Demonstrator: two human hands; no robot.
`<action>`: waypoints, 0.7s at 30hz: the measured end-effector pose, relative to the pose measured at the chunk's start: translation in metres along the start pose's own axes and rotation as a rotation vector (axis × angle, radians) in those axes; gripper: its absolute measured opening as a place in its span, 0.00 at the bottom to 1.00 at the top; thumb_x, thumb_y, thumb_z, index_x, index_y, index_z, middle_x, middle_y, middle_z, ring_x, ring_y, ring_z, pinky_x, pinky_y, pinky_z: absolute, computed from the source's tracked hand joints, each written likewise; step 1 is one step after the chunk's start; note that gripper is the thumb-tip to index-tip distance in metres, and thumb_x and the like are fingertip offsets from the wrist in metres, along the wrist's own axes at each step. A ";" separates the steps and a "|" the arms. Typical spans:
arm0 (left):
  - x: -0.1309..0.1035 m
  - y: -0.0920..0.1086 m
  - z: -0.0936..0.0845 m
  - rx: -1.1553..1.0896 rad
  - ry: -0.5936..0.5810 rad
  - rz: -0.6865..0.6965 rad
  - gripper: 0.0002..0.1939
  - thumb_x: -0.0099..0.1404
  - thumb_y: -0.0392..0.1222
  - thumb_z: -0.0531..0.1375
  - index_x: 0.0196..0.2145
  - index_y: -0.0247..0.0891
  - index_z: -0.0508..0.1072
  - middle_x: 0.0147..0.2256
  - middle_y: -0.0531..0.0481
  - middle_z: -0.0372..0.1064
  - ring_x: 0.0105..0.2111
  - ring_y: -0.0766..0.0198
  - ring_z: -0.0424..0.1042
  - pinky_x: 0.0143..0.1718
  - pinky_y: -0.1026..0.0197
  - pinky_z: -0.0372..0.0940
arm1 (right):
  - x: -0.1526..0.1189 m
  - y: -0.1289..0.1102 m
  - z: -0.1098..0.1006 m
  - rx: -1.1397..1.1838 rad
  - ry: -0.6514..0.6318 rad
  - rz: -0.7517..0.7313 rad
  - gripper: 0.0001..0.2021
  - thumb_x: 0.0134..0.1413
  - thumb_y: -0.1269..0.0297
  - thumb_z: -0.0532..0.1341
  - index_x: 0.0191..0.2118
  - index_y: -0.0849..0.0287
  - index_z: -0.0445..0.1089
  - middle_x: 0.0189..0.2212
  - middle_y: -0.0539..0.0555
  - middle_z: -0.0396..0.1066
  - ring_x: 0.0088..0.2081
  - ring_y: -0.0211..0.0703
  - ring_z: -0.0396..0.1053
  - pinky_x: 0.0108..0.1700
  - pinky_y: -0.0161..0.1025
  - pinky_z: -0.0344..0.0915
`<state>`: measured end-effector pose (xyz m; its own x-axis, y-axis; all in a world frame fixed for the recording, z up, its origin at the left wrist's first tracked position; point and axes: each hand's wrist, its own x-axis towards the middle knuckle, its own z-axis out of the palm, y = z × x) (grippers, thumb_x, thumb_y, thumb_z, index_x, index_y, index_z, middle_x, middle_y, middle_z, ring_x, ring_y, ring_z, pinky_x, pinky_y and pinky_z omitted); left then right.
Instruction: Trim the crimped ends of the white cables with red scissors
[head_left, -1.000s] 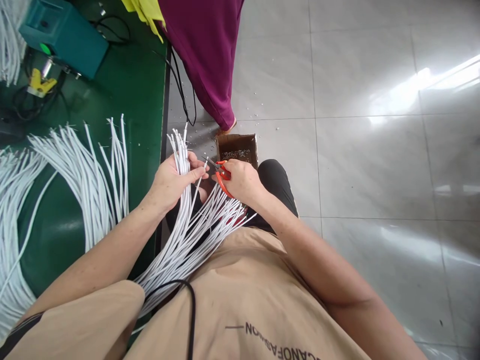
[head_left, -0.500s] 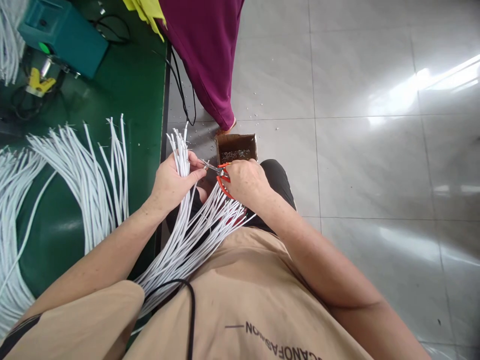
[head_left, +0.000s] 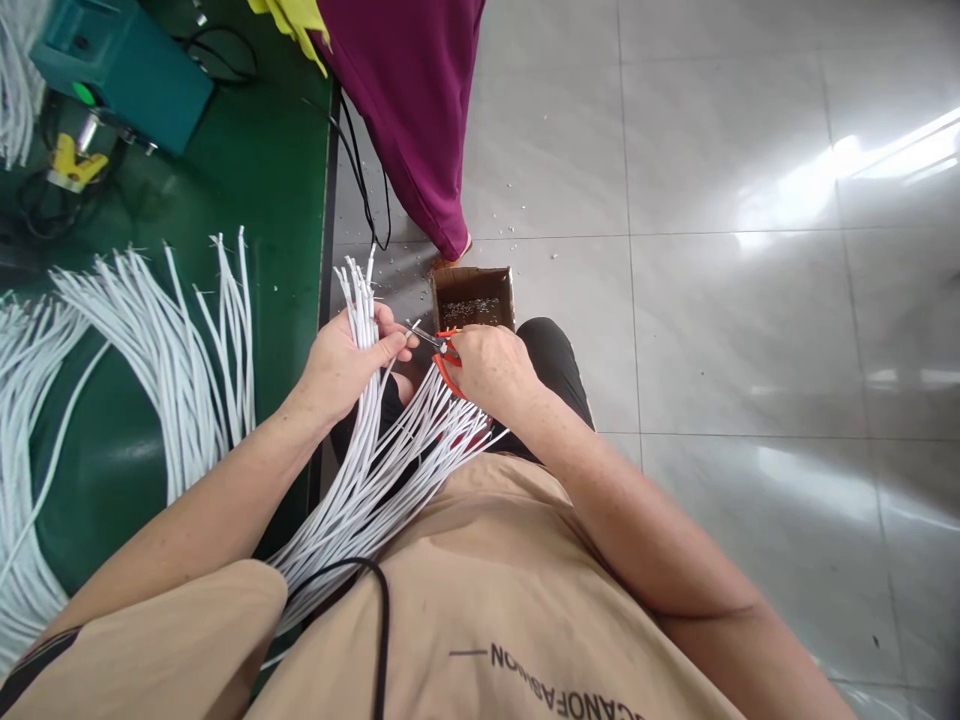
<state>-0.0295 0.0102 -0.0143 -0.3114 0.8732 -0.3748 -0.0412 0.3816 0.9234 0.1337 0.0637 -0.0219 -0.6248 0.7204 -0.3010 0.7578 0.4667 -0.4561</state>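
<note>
A bundle of white cables point(head_left: 363, 385) stands upright in my left hand point(head_left: 349, 355), its cut ends above the thumb. The thumb and fingertips of that hand also pinch one separate cable end. Red-handled cutters point(head_left: 445, 362) are in my right hand point(head_left: 493, 365), and their metal jaws point left to the pinched cable end. Whether the jaws touch the cable is too small to tell. More loose white cables point(head_left: 439, 440) fan out below the cutters, over my lap.
On the green table point(head_left: 277, 200) at the left lie more white cable bundles point(head_left: 161, 370) and a teal machine point(head_left: 124, 70). An open cardboard box point(head_left: 512, 295) with small bits stands beyond my right hand. Another person's purple-clothed leg point(head_left: 427, 120) is behind it.
The left thumb and fingertips have shifted slightly at the pinched cable end. The right hand and cutters have dipped very slightly. The bundle is still held.
</note>
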 end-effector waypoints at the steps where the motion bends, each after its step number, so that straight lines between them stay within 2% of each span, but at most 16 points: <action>1: -0.001 0.001 0.000 -0.013 -0.013 -0.015 0.15 0.51 0.38 0.68 0.32 0.38 0.65 0.27 0.53 0.70 0.27 0.68 0.71 0.28 0.66 0.64 | 0.000 0.000 0.000 0.009 0.002 0.004 0.17 0.59 0.55 0.55 0.34 0.61 0.75 0.34 0.62 0.75 0.36 0.51 0.73 0.38 0.42 0.60; 4: -0.001 0.003 0.001 -0.039 -0.037 -0.045 0.14 0.53 0.39 0.67 0.32 0.38 0.64 0.26 0.53 0.71 0.23 0.70 0.68 0.24 0.68 0.60 | 0.001 0.001 0.004 0.060 0.013 0.010 0.15 0.60 0.58 0.54 0.32 0.62 0.74 0.34 0.61 0.75 0.35 0.48 0.72 0.37 0.40 0.59; 7: -0.001 0.001 0.001 -0.029 -0.019 -0.038 0.14 0.52 0.39 0.67 0.32 0.38 0.64 0.27 0.52 0.72 0.25 0.69 0.70 0.26 0.67 0.62 | 0.004 0.004 0.011 0.254 0.043 0.042 0.13 0.56 0.58 0.57 0.30 0.62 0.73 0.31 0.58 0.74 0.33 0.43 0.69 0.33 0.37 0.58; 12: -0.001 -0.004 0.001 0.000 0.009 0.011 0.14 0.52 0.38 0.67 0.33 0.39 0.66 0.28 0.53 0.72 0.28 0.66 0.73 0.33 0.62 0.68 | 0.013 0.000 0.013 1.057 0.154 0.113 0.11 0.52 0.59 0.59 0.34 0.62 0.73 0.30 0.50 0.73 0.31 0.36 0.67 0.36 0.33 0.62; 14: -0.001 -0.004 0.001 0.002 0.007 0.025 0.13 0.52 0.37 0.67 0.32 0.39 0.66 0.28 0.54 0.72 0.28 0.66 0.73 0.34 0.62 0.68 | 0.015 -0.005 0.009 1.296 0.164 0.108 0.09 0.49 0.62 0.61 0.34 0.62 0.74 0.29 0.49 0.73 0.31 0.34 0.67 0.38 0.33 0.63; 17: -0.002 -0.003 0.001 0.004 0.000 0.018 0.13 0.52 0.37 0.67 0.32 0.39 0.66 0.28 0.53 0.72 0.28 0.66 0.73 0.33 0.62 0.68 | 0.016 -0.009 0.005 1.453 0.138 0.146 0.07 0.45 0.67 0.62 0.33 0.62 0.74 0.25 0.48 0.72 0.29 0.33 0.66 0.37 0.33 0.64; 21: -0.001 -0.002 0.001 -0.029 -0.030 -0.034 0.13 0.53 0.38 0.66 0.33 0.39 0.65 0.28 0.53 0.72 0.27 0.67 0.72 0.31 0.64 0.66 | 0.017 -0.011 0.007 1.547 0.129 0.182 0.06 0.43 0.69 0.64 0.32 0.62 0.75 0.22 0.47 0.70 0.26 0.31 0.62 0.33 0.32 0.62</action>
<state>-0.0282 0.0088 -0.0159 -0.2803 0.8688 -0.4082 -0.0787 0.4030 0.9118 0.1139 0.0671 -0.0282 -0.4683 0.7818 -0.4118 -0.1550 -0.5315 -0.8328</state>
